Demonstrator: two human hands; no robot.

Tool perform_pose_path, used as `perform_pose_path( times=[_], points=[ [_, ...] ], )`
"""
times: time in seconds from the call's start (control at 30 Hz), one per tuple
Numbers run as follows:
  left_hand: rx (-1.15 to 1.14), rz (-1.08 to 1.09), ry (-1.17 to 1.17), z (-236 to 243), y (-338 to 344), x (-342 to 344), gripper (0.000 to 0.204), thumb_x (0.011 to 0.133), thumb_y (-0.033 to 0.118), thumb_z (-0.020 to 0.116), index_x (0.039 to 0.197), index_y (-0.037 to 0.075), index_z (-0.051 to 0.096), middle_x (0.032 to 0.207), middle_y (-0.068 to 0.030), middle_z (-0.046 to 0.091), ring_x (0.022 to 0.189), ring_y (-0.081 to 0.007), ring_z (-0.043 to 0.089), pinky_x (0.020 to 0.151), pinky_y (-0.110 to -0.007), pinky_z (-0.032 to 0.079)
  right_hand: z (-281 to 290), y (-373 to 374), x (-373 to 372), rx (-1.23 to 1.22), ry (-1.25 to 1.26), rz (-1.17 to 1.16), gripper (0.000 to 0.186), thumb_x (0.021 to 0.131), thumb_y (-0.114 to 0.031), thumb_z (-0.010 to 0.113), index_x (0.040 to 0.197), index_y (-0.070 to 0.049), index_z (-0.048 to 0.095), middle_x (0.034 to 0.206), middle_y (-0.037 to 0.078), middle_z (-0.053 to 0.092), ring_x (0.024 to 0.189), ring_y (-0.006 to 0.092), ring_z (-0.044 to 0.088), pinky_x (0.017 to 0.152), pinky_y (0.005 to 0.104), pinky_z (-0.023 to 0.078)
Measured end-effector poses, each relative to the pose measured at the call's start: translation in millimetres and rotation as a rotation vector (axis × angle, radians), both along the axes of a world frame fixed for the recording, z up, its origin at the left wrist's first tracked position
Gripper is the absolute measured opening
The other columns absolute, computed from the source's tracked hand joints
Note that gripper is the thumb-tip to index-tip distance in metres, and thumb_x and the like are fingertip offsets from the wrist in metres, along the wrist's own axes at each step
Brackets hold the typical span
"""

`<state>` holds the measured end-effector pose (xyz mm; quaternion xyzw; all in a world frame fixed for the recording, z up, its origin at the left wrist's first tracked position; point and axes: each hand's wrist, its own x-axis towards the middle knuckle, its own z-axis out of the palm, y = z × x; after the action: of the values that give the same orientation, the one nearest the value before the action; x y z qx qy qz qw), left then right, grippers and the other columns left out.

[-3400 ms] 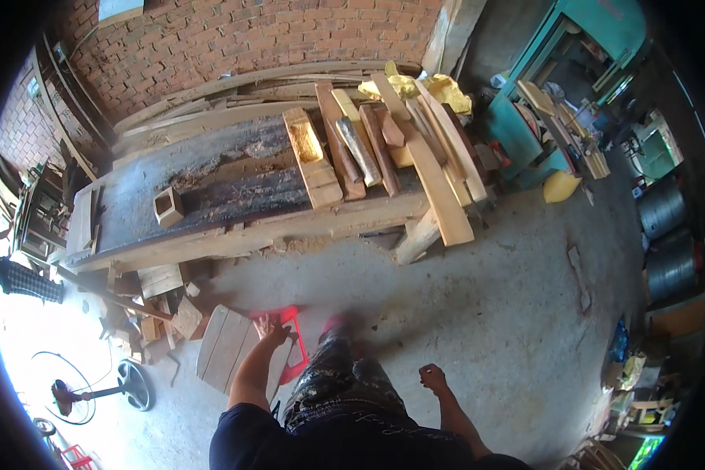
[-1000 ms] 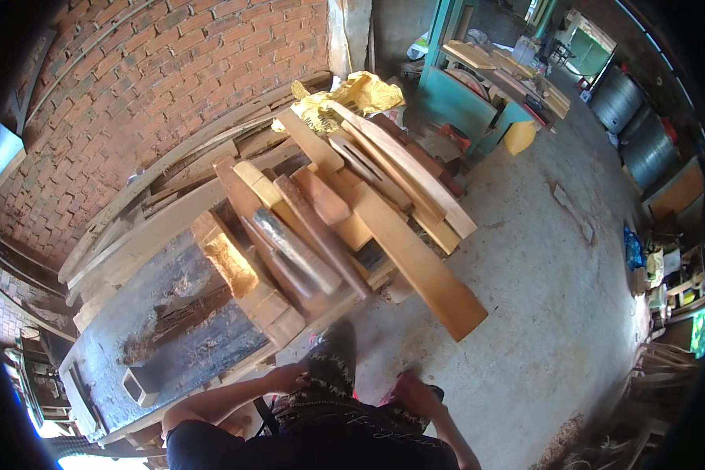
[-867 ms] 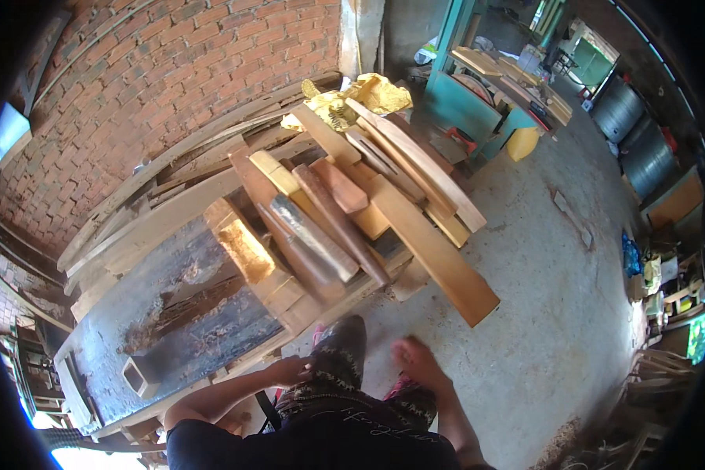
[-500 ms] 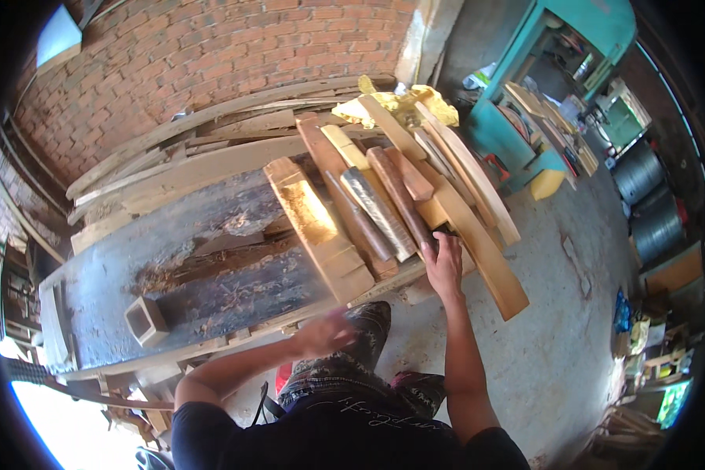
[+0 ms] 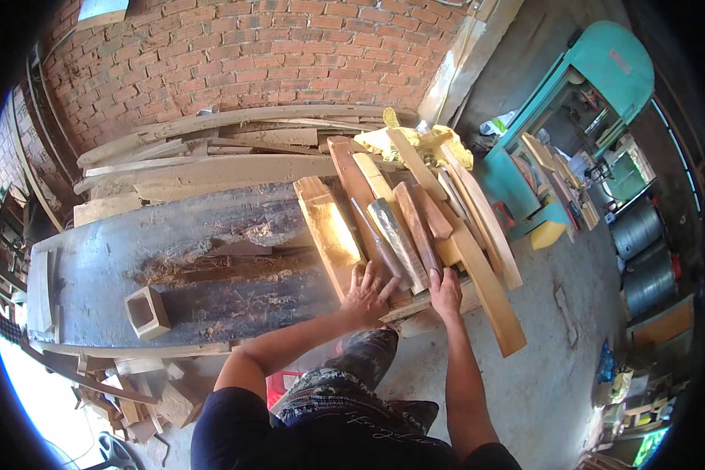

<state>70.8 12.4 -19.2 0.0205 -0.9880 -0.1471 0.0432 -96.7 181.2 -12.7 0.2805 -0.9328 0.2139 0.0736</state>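
Note:
My left hand [image 5: 366,296] lies with fingers spread over the near end of a wooden block [image 5: 321,227], which has a pale hollow cut into it. Beside those fingers is a chisel [image 5: 386,254] with a thin metal shank and a brown handle. My right hand [image 5: 446,295] closes around the narrow near end of a dark brown, tapered wooden club [image 5: 413,219]. Between the chisel and the club rests a mottled, dark-and-pale wooden piece [image 5: 396,239]. A short reddish-brown block [image 5: 433,211] sits against the club's right side.
A dark, worn slab bench [image 5: 188,227] extends left, bearing a small hollow wooden box [image 5: 146,313]. Long curved boards [image 5: 486,305] lie at the right, one overhanging the bench edge. A yellow cloth [image 5: 439,145] is behind them. A teal bandsaw [image 5: 517,184] stands at the far right.
My left hand has moved from above my lap up and forward onto the hollowed block. My right hand stays at the club's end. The whole view has shifted.

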Motion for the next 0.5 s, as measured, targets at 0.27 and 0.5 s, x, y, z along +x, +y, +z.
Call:
perform_pose_path(
  times=[0.27,0.5],
  points=[
    [-0.111,-0.240,0.061,-12,-28,22,0.081,0.086,0.044,0.063,0.152,0.019,0.022,0.128,-0.0223,0.049,0.138,-0.0500,0.022,0.112,-0.068,0.013,3,42,23,-0.543,-0.312,-0.045,0.037,0.101,-0.035,0.048,0.109,0.001,0.054,0.078,0.013,0.056,0.073,0.0261,0.059,0.068,0.0396,0.048],
    [0.156,-0.224,0.098,-2,-31,6,0.084,0.078,0.034,0.074,0.148,0.020,0.028,0.141,-0.0167,0.035,0.134,-0.0458,0.029,0.111,-0.064,0.021,35,57,95,-1.121,-0.520,-0.112,0.027,0.097,-0.027,0.056,0.115,-0.007,0.049,0.086,0.004,0.053,0.062,0.0131,0.053,0.050,0.0279,0.046]
  ],
)
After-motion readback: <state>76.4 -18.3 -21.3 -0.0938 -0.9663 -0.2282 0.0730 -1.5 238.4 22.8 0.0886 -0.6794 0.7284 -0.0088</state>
